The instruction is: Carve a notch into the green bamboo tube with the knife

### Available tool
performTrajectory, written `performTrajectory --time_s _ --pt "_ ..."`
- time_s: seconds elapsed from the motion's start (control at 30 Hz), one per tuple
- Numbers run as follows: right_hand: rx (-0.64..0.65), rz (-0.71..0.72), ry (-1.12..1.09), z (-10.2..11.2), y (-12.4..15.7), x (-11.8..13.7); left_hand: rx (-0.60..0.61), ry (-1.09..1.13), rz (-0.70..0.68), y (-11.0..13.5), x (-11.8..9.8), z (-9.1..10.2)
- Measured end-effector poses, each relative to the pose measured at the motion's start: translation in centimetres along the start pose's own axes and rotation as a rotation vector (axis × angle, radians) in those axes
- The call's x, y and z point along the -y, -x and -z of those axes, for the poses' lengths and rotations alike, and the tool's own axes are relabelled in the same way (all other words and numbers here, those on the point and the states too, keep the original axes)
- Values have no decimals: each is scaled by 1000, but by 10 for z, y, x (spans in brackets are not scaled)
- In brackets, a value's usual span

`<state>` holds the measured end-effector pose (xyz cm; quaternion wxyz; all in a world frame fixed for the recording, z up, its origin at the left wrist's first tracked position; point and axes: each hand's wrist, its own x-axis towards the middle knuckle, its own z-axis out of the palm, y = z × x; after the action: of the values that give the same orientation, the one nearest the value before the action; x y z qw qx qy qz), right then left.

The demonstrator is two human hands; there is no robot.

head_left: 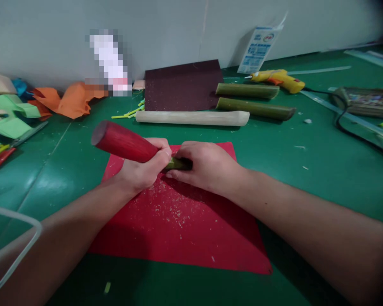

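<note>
My left hand (148,163) is wrapped around a thick red handle (124,141), which tilts up to the left and ends in a flat, dull face. What sits at its other end is hidden by my fingers. My right hand (207,165) grips a short piece of green bamboo (178,163) from the right, thumb and fingers closed over it. Both hands meet above a red sheet (229,238) strewn with pale shavings. The bamboo lies right beside my left fingers; whether the tool touches it cannot be seen.
Behind the sheet lie a pale bamboo stick (191,118), two green bamboo halves (255,108) and a dark brown board (181,87). A yellow glue gun (279,80) with a black cord rests at right. Red-handled scissors (15,148) and orange paper (75,100) are at left.
</note>
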<state>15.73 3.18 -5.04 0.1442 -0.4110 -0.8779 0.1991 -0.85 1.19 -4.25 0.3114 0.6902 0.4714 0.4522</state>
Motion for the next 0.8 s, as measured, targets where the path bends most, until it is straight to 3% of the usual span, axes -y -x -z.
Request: performTrajectory --time_s 0.13,0.47,0.63,0.8 --pt "-7 -10 7 -1 0 -2 12 25 -42 -1 5 -1" --pt "3 11 9 0 0 -2 181 -120 -76 -2 -3 6" --pt "-4 -5 32 -1 1 -2 43 -8 -69 1 6 4" --pt "-22 -46 15 -1 2 0 50 -126 -67 2 4 5"
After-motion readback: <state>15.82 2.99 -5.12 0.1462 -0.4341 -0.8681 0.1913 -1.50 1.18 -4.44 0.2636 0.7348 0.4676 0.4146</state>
